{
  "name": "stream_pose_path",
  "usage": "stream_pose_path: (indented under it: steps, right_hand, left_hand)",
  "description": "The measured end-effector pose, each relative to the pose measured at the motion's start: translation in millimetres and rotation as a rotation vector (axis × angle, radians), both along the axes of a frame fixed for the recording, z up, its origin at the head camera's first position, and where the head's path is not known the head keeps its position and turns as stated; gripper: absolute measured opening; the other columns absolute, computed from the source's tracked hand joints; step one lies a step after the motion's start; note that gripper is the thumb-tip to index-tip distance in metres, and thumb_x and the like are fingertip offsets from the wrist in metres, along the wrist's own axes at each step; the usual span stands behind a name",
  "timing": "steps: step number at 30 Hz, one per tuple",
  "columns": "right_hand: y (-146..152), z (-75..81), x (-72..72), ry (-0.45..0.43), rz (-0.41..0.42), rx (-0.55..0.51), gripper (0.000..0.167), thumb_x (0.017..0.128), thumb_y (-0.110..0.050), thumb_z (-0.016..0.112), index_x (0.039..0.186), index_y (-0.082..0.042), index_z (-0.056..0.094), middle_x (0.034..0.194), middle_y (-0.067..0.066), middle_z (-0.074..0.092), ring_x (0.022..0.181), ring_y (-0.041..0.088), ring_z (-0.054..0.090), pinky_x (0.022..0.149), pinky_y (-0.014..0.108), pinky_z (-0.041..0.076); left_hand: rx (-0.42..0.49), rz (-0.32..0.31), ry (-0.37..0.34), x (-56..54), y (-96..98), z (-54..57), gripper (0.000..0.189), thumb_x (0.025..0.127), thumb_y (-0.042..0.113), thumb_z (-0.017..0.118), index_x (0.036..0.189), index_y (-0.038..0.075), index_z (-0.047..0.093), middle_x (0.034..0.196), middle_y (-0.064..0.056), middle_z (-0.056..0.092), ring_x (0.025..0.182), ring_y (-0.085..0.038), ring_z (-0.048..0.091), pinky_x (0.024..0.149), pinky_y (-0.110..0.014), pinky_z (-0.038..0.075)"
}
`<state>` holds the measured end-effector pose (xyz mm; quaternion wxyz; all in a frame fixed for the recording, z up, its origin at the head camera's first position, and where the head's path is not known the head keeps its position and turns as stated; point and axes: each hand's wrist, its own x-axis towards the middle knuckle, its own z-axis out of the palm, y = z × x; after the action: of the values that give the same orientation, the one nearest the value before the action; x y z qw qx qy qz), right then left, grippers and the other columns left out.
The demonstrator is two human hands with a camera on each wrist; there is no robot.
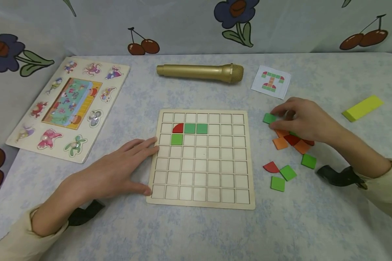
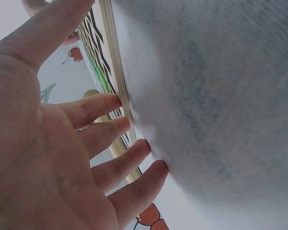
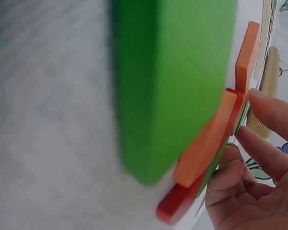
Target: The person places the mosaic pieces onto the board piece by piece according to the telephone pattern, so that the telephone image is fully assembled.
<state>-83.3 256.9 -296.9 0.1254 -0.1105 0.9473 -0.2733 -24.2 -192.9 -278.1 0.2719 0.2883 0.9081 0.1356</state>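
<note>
While four tiles (image 1: 190,128) occupy the wooden grid board (image 1: 200,166) and loose pieces (image 1: 277,183) lie unplaced, my right hand (image 1: 303,119) pinches a green square (image 1: 268,118), my left hand (image 1: 109,174) spread.

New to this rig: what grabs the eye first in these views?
Probably the pale wooden grid board in the middle, with one red quarter-circle tile and three green square tiles in its far left part. Next, the gold toy-like microphone lying behind the board. Then the right hand, its fingers at a green tile beside the loose red, orange and green pieces on the right.
</note>
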Motion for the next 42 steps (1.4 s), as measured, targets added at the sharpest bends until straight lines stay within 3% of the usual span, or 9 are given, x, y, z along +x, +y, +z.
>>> stream_pose_path:
  steps: [11, 20, 32, 42]
  right_hand:
    - [-3.7, -1.8, -0.2, 0.016, 0.024, 0.027, 0.031, 0.09, -0.012, 0.073, 0.118, 0.003, 0.068, 0.102, 0.011, 0.059, 0.088, 0.026, 0.054, 0.065, 0.026, 0.043]
    - [-10.1, 1.8, 5.7, 0.091, 0.077, -0.013, 0.028, 0.087, -0.009, 0.076, 0.114, 0.0, 0.07, 0.094, 0.006, 0.061, 0.084, 0.022, 0.054, 0.063, 0.024, 0.044]
    - [-55.4, 12.2, 12.9, 0.162, 0.201, -0.148, 0.024, 0.087, -0.011, 0.077, 0.109, -0.004, 0.072, 0.094, -0.001, 0.063, 0.08, 0.014, 0.053, 0.063, 0.022, 0.043]
    - [-99.6, 11.3, 5.3, 0.072, 0.233, -0.16, 0.024, 0.089, -0.01, 0.073, 0.112, -0.003, 0.071, 0.095, 0.003, 0.063, 0.085, 0.017, 0.057, 0.071, 0.034, 0.046]
  left_hand:
    - [0.017, -0.005, 0.005, 0.3, -1.6, -0.2, 0.1, 0.075, 0.054, 0.08, 0.155, 0.015, 0.033, 0.164, 0.001, 0.014, 0.147, -0.027, 0.015, 0.105, -0.054, 0.037]
    - [0.009, -0.01, 0.01, -0.4, -1.4, -1.0, 0.101, 0.075, 0.055, 0.08, 0.155, 0.015, 0.033, 0.164, 0.001, 0.014, 0.147, -0.027, 0.016, 0.104, -0.054, 0.037]
    - [0.012, -0.021, 0.066, -3.3, -1.1, -0.3, 0.095, 0.074, 0.053, 0.082, 0.15, 0.014, 0.041, 0.162, 0.0, 0.021, 0.144, -0.028, 0.023, 0.105, -0.052, 0.036]
    - [0.003, -0.003, 0.038, -3.0, 0.9, 1.8, 0.098, 0.072, 0.056, 0.082, 0.15, 0.014, 0.04, 0.164, 0.001, 0.015, 0.143, -0.029, 0.022, 0.105, -0.053, 0.036]
